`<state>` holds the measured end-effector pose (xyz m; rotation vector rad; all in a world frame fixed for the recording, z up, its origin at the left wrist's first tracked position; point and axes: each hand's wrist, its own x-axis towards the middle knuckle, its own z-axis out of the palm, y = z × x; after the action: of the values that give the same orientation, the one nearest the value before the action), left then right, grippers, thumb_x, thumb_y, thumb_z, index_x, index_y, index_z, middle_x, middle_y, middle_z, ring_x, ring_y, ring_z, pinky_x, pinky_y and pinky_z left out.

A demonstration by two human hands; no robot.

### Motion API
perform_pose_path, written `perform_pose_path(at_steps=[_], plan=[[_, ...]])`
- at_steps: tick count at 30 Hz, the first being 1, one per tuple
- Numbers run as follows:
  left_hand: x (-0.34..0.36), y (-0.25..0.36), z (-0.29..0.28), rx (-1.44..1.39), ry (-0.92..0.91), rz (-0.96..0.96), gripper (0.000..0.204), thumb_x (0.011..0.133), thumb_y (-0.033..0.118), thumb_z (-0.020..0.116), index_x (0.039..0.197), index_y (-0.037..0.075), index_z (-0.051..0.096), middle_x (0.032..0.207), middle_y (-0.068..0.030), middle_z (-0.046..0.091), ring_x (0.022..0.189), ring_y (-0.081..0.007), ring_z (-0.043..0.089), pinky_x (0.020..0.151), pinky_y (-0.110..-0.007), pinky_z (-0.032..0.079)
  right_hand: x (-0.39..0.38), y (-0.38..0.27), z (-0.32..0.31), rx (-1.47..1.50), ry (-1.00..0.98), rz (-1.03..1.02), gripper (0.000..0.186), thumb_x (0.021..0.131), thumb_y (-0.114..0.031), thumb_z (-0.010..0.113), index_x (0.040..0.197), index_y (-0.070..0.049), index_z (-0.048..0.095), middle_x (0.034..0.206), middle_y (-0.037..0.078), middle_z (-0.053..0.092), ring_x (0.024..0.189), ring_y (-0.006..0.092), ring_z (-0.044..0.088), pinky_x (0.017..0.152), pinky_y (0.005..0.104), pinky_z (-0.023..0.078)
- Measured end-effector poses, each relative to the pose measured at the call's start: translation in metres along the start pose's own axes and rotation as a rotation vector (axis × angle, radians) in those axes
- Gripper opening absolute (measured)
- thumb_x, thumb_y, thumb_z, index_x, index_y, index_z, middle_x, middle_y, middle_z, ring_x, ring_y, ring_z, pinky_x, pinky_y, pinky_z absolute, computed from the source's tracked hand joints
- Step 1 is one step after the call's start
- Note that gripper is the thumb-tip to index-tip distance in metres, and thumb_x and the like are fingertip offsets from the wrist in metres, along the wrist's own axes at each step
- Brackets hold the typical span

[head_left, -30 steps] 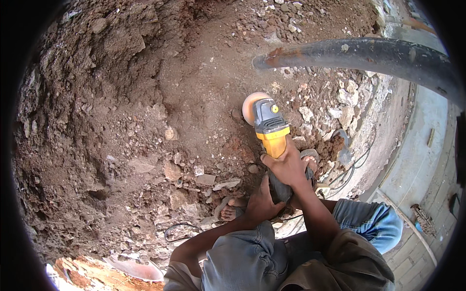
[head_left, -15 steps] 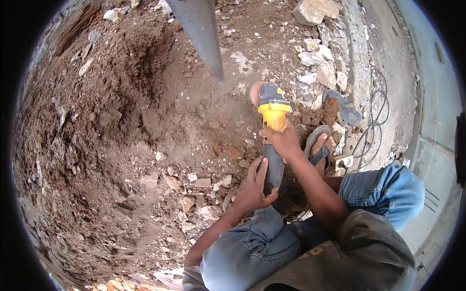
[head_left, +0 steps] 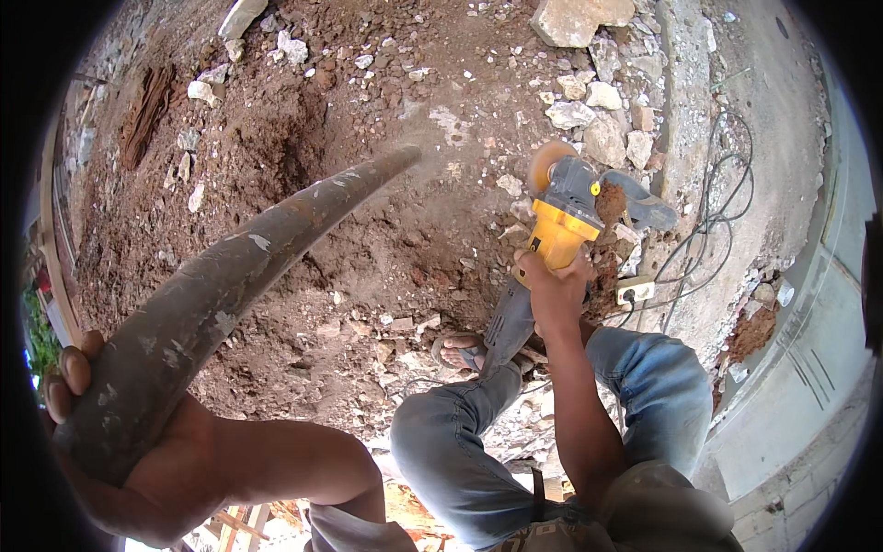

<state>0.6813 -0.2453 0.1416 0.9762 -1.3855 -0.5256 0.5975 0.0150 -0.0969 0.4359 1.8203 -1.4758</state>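
Note:
My right hand (head_left: 557, 290) is closed round the body of a yellow and dark grey angle grinder (head_left: 563, 230). Its round disc (head_left: 550, 164) points away from me and to the left, apart from the pipe. At the lower left, my left hand (head_left: 170, 469) wraps round the near end of a long, dark metal pipe (head_left: 262, 244) with chipped patches. The pipe slants up and right; its far end is down by the reddish soil, though whether it touches I cannot tell. The grinder's rear end is near my left knee.
Broken stones (head_left: 579, 20) and rubble lie at the far right, along a concrete edge (head_left: 679, 110). A loose grey sandal (head_left: 644, 202) sits beyond a white socket block (head_left: 635, 292) with a plug in it. A dark cable (head_left: 727, 216) loops over the ground beside them.
My left hand has left the grinder's rear and now grips the pipe, whose near end has swung down to the left. The grinder has shifted right in my right hand, and my legs look straighter.

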Motion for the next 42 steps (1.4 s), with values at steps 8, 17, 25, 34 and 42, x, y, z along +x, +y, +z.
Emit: perform_pose_path(at_steps=[8, 17, 25, 34, 42], plan=[[-0.019, 0.009, -0.033, -0.292, -0.178, -0.2, 0.031, 0.087, 0.03, 0.056, 0.105, 0.005, 0.056, 0.088, -0.0084, 0.051, 0.082, -0.0252, 0.051, 0.086, -0.045, 0.041, 0.002, -0.1, -0.032, 0.004, 0.146, 0.087, 0.044, 0.082, 0.003, 0.064, 0.124, 0.001, 0.049, 0.101, 0.007, 0.061, 0.086, 0.0152, 0.062, 0.075, 0.0267, 0.052], [-0.033, 0.039, -0.025, -0.064, -0.332, -0.332, 0.057, 0.09, 0.035, 0.071, 0.136, 0.015, 0.044, 0.101, -0.0041, 0.056, 0.093, -0.0223, 0.054, 0.086, -0.039, 0.046, 0.027, -0.114, -0.095, -0.318, 0.151, 0.24, 0.051, 0.077, -0.011, 0.069, 0.124, 0.0, 0.052, 0.106, 0.008, 0.059, 0.086, 0.0198, 0.061, 0.075, 0.0332, 0.054], [-0.024, 0.039, -0.007, -0.082, -0.206, -0.368, 0.029, 0.095, 0.022, 0.062, 0.117, 0.009, 0.048, 0.086, -0.0091, 0.06, 0.073, -0.027, 0.062, 0.068, -0.046, 0.052, 0.029, -0.125, -0.086, -0.465, 0.187, 0.241, 0.046, 0.079, -0.015, 0.07, 0.12, -0.002, 0.054, 0.102, 0.006, 0.058, 0.088, 0.0186, 0.059, 0.079, 0.0316, 0.051], [-0.025, 0.029, -0.017, -0.18, -0.186, -0.309, 0.016, 0.099, 0.021, 0.05, 0.108, 0.007, 0.052, 0.083, -0.0131, 0.066, 0.07, -0.028, 0.066, 0.064, -0.045, 0.056, 0.043, -0.111, -0.082, -0.563, 0.121, 0.209, 0.062, 0.077, -0.019, 0.075, 0.131, 0.0, 0.051, 0.111, 0.009, 0.057, 0.095, 0.0214, 0.059, 0.083, 0.0345, 0.05], [-0.031, 0.037, -0.004, -0.057, -0.108, -0.321, 0.017, 0.098, 0.022, 0.054, 0.107, 0.008, 0.053, 0.077, -0.0083, 0.063, 0.067, -0.0232, 0.066, 0.064, -0.042, 0.056, 0.049, -0.105, -0.076, -0.556, 0.06, 0.195, 0.059, 0.077, -0.018, 0.076, 0.126, 0.002, 0.051, 0.107, 0.009, 0.059, 0.089, 0.0197, 0.06, 0.079, 0.0319, 0.05]])
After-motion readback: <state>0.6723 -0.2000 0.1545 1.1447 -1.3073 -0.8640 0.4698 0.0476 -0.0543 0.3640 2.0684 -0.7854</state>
